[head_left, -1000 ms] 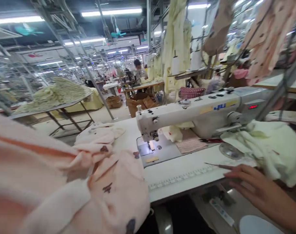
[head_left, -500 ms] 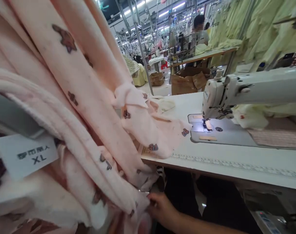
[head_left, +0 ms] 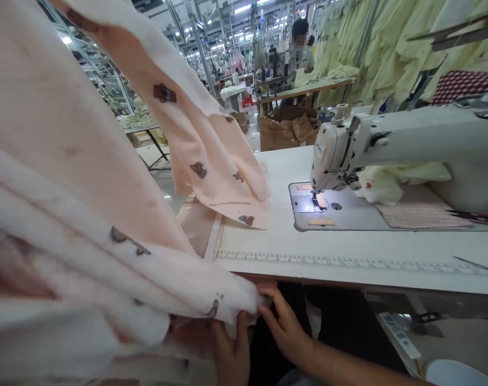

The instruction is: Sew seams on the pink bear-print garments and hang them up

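Note:
Pale pink plush fabric with small bear prints (head_left: 147, 279) hangs in long folds from the upper left down to my lap. At the lower end of a fold, my left hand (head_left: 232, 346) grips the edge, thumb up, with part of its fingers hidden by the cloth. Just right of it, my right hand (head_left: 286, 324) pinches the same fabric end between thumb and fingers. Another pink printed panel (head_left: 223, 171) drapes onto the left end of the white sewing table (head_left: 260, 246). To the right stands a sewing machine (head_left: 328, 155), its needle area lit and no fabric under it.
A measuring tape strip (head_left: 308, 262) runs along the table's front edge. Pale yellow cloth (head_left: 388, 182) and a checked pad (head_left: 424, 209) lie under the machine arm. Scissors or tweezers tips (head_left: 474, 264) show at right. Beyond are a cardboard box (head_left: 284, 131) and a seated person (head_left: 302, 53).
My left hand has come into view beside the right one at the fabric end. The hanging folds have swung left and parted, and the white XL tag is out of view.

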The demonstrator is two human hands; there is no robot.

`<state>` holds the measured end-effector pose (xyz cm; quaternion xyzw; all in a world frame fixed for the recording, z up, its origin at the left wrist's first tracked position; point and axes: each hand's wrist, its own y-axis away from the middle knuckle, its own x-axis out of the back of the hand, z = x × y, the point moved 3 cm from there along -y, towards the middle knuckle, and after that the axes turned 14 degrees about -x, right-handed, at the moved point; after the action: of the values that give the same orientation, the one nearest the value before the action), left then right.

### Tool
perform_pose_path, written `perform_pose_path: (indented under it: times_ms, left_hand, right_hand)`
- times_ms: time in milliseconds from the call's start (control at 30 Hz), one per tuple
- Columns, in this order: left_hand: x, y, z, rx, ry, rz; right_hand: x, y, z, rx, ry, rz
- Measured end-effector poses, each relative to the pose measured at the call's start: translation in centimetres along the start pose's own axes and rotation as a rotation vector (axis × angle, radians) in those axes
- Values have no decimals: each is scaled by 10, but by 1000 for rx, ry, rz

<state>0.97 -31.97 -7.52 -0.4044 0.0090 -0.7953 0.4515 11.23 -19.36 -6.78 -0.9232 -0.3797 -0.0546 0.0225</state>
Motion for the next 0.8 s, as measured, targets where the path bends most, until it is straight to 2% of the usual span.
perform_pose_path:
  times_ms: [100,233,433,500,600,700,800]
  left_hand:
    - [-18,12,-9,34,81,-54]
    - [-14,19,-7,68,142,-92]
    - [18,23,-15,115,117,-12]
    - [18,27,-21,123,115,9]
    - [6,28,-29,122,95,-23]
    - [5,17,-35,118,44,-62]
    - [30,3,-32,122,-62,11]
  right_hand:
    - [-12,16,32,-13,50,-4]
    - [-29,9,51,-45,122,-111]
    - [-27,-8,50,-99,65,-272]
    - [-26,-3,46,-123,41,-349]
    - [-28,1,43,-175,9,-442]
    - [-24,-8,48,-241,-42,-403]
    - [-10,-23,59,-313,-101,-242]
